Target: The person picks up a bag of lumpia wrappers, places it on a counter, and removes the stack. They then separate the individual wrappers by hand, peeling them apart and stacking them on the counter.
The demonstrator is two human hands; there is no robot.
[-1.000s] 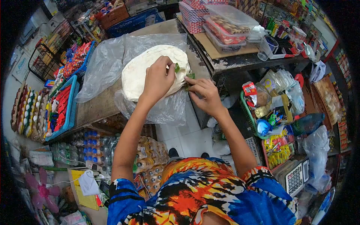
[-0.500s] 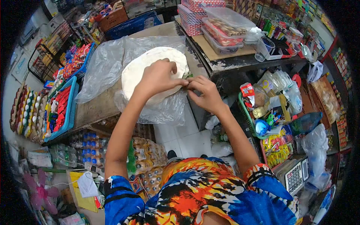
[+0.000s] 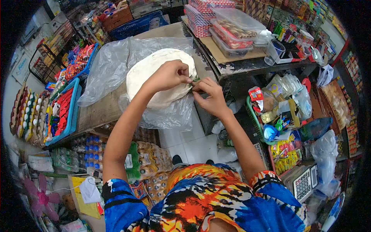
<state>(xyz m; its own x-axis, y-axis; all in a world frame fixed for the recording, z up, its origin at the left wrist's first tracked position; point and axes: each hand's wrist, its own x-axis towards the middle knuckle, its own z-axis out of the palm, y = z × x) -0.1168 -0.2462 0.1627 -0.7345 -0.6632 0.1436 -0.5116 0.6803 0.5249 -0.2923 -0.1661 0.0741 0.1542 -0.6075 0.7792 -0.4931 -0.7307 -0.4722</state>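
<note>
A large round white sheet (image 3: 148, 73), like flat dough or thin wrappers, lies on a crumpled clear plastic bag (image 3: 106, 71) on the table. My left hand (image 3: 172, 75) reaches over its right part, thumb and fingertips pinched close to the edge; what they hold, if anything, is hidden. At that same edge my right hand (image 3: 210, 94) has its thumb and fingers drawn together around a small dark green bit (image 3: 196, 79), leafy-looking and mostly covered. Only a narrow gap separates the fingertips of both hands.
Right of the sheet, a dark table (image 3: 239, 69) carries clear food tubs (image 3: 234, 33) and checkered boxes (image 3: 199, 23). Blue baskets of packets (image 3: 77, 100) and egg trays (image 3: 33, 116) stand left. Bottle packs (image 3: 150, 162) sit below; a green basket (image 3: 251, 112) and calculator (image 3: 305, 183) are right.
My left fingertips have drawn slightly back from my right ones, and the left fingers are more curled. My right hand stays nearly in place at the sheet's edge.
</note>
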